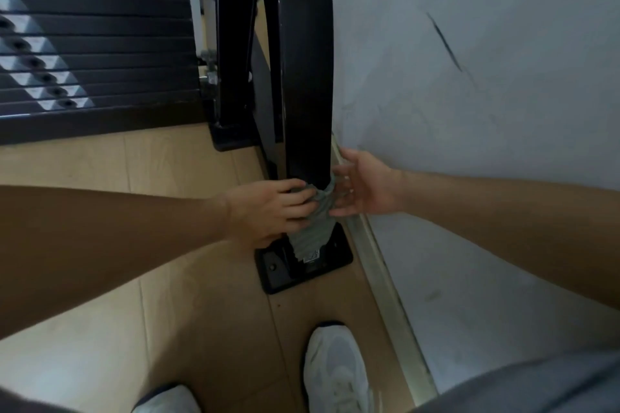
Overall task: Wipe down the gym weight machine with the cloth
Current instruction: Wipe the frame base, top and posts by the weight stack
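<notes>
Cloth (313,225): soft, light, bunched round the black post (307,77) low near its base plate (339,255). Left hand (268,208) grips it, fingers curled; right hand (364,186) spread, touching the cloth's far side. Best held in both hands.

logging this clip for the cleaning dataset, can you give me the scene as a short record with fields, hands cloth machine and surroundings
left hand: left hand grips the cloth against the post
right hand: right hand, fingers spread, at the cloth's other side by the wall; a grip cannot be told
cloth: grey-green cloth wrapped around the lower post, its end hanging toward the base plate
machine: black post on a bolted base plate; weight stack behind on the left
surroundings: wooden floor, pale wall, white shoes
</notes>
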`<state>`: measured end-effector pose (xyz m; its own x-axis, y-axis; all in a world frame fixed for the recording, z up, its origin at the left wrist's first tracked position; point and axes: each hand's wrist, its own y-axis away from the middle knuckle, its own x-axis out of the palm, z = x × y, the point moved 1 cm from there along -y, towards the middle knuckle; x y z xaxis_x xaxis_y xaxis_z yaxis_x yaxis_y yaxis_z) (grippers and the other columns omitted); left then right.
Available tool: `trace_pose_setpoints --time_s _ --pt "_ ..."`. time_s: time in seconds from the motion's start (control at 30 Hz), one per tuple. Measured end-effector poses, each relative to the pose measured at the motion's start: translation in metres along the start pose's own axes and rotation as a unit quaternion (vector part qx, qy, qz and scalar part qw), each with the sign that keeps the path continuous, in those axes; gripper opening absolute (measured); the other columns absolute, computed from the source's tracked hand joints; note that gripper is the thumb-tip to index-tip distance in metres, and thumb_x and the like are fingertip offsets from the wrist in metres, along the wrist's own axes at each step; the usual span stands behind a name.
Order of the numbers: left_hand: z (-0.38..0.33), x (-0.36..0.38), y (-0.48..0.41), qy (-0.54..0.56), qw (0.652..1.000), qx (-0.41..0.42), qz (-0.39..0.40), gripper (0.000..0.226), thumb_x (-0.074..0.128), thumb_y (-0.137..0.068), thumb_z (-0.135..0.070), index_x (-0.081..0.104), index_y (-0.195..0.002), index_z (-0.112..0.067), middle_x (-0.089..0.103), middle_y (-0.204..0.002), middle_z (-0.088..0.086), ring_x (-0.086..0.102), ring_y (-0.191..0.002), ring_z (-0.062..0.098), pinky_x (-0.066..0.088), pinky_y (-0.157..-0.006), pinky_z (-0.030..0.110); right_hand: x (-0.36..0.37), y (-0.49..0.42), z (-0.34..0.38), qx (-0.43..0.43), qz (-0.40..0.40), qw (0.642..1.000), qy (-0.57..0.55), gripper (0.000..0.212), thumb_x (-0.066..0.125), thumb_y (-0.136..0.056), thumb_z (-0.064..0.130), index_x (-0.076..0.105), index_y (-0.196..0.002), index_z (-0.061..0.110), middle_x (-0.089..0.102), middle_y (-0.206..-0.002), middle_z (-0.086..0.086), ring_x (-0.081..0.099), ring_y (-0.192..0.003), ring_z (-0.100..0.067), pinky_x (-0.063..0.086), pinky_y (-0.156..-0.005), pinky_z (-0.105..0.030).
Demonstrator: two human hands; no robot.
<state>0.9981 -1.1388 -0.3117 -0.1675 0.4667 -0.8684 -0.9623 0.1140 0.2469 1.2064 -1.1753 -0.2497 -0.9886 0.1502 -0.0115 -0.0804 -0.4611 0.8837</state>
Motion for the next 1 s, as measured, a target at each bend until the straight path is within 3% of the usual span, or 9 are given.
trace_pose_setpoints --time_s 0.13,0.23,0.33,0.5,0.63,0.77,0.9,1.0 --pt "0.028 -0.009 0.017 0.019 0.993 -0.036 -0.109 0.054 0.042 -0.098 -0.046 0.051 -0.141 -0.015 0.041 -0.153 0.019 0.035 -0.144 0.04 0.015 -0.121 0.054 0.001 0.006 0.022 -0.033 -0.009 0.999 -0.015 0.065 0.037 -0.097 0.064 0.053 -0.139 0.017 0.056 -0.136 -0.017 0.055 -0.123 -0.036 0.05 -0.098 -0.05" --pt "0.046 -0.022 0.026 0.035 0.982 -0.075 -0.169 0.041 0.045 -0.099 -0.043 0.062 -0.121 -0.012 0.057 -0.139 0.018 0.049 -0.133 0.039 0.03 -0.116 0.052 0.005 0.015 0.038 -0.061 -0.006 0.998 -0.031 0.058 0.041 -0.098 0.057 0.056 -0.135 0.015 0.058 -0.128 -0.015 0.057 -0.12 -0.035 0.051 -0.099 -0.05" --pt "0.06 -0.033 0.03 0.033 0.973 -0.122 -0.195 0.034 0.042 -0.104 -0.037 0.065 -0.109 -0.013 0.063 -0.127 0.016 0.054 -0.126 0.038 0.037 -0.112 0.049 0.009 0.024 0.053 -0.098 -0.015 0.994 -0.043 0.05 0.043 -0.1 0.047 0.058 -0.133 0.013 0.058 -0.121 -0.016 0.059 -0.112 -0.034 0.052 -0.099 -0.049" --pt "0.09 -0.047 0.041 0.023 0.951 -0.209 -0.226 0.032 0.044 -0.103 -0.033 0.067 -0.107 -0.012 0.064 -0.128 0.017 0.058 -0.124 0.036 0.042 -0.109 0.047 0.016 0.037 0.082 -0.207 -0.045 0.976 -0.048 0.022 0.047 -0.097 0.028 0.063 -0.106 0.015 0.063 -0.115 -0.012 0.063 -0.1 -0.03 0.058 -0.088 -0.042" --pt "0.113 -0.055 0.054 0.028 0.922 -0.304 -0.237 0.036 0.047 -0.101 -0.04 0.061 -0.118 -0.012 0.055 -0.142 0.021 0.049 -0.136 0.037 0.037 -0.114 0.048 0.02 0.048 0.109 -0.294 -0.057 0.953 -0.037 0.027 0.049 -0.098 0.026 0.064 -0.117 0.014 0.065 -0.114 -0.011 0.065 -0.094 -0.027 0.057 -0.079 -0.038" --pt "0.134 -0.06 0.063 0.074 0.876 -0.41 -0.242 0.042 0.049 -0.1 -0.045 0.053 -0.131 -0.017 0.04 -0.156 0.018 0.036 -0.146 0.036 0.028 -0.121 0.048 0.031 0.065 0.137 -0.369 -0.065 0.927 -0.015 0.022 0.05 -0.097 0.022 0.069 -0.109 0.022 0.068 -0.106 -0.005 0.065 -0.093 -0.024 0.054 -0.085 -0.037" --pt "0.147 -0.068 0.061 0.157 0.818 -0.487 -0.264 0.047 0.05 -0.098 -0.046 0.049 -0.138 -0.02 0.037 -0.159 0.013 0.032 -0.148 0.031 0.03 -0.12 0.046 0.042 0.078 0.159 -0.436 -0.093 0.895 0.021 0.036 0.051 -0.096 0.012 0.062 -0.129 0.019 0.067 -0.11 -0.001 0.063 -0.099 -0.019 0.054 -0.084 -0.035" --pt "0.149 -0.08 0.055 0.275 0.727 -0.54 -0.323 0.048 0.054 -0.098 -0.042 0.046 -0.139 -0.018 0.049 -0.149 0.008 0.041 -0.136 0.025 0.041 -0.108 0.043 0.048 0.079 0.17 -0.513 -0.154 0.835 0.127 0.047 0.058 -0.092 0.004 0.059 -0.137 0.016 0.059 -0.122 -0.001 0.063 -0.106 -0.017 0.057 -0.084 -0.029"
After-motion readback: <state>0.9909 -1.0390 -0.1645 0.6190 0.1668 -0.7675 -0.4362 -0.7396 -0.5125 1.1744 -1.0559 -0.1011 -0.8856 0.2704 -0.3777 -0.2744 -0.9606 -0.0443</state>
